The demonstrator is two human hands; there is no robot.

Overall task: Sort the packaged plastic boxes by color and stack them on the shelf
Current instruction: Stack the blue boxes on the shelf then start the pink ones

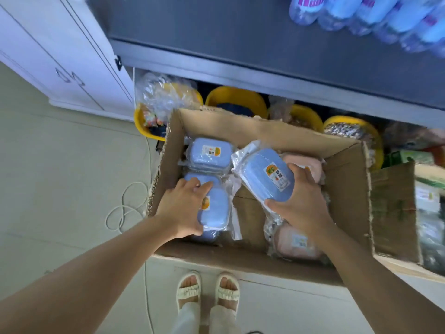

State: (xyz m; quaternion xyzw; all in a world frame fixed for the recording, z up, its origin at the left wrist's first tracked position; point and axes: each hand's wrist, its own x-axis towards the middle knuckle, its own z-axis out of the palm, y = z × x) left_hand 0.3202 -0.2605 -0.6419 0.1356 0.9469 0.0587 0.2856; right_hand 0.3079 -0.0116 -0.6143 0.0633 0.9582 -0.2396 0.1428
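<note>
With one blue box (268,175) gripped by the right hand (301,203) & another (214,210) by the left hand (183,208), slippage of loose wrap was judged the risk.

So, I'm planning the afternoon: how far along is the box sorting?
Early. No sorted boxes show on the gray shelf yet. The right hand holds one blue box; the left hand grips another blue box. More blue boxes and pink boxes remain in the carton.

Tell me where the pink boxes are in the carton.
In the head view, the pink boxes lie along the right side of the cardboard carton, one near the front under the right hand, another behind the lifted blue box.
</note>
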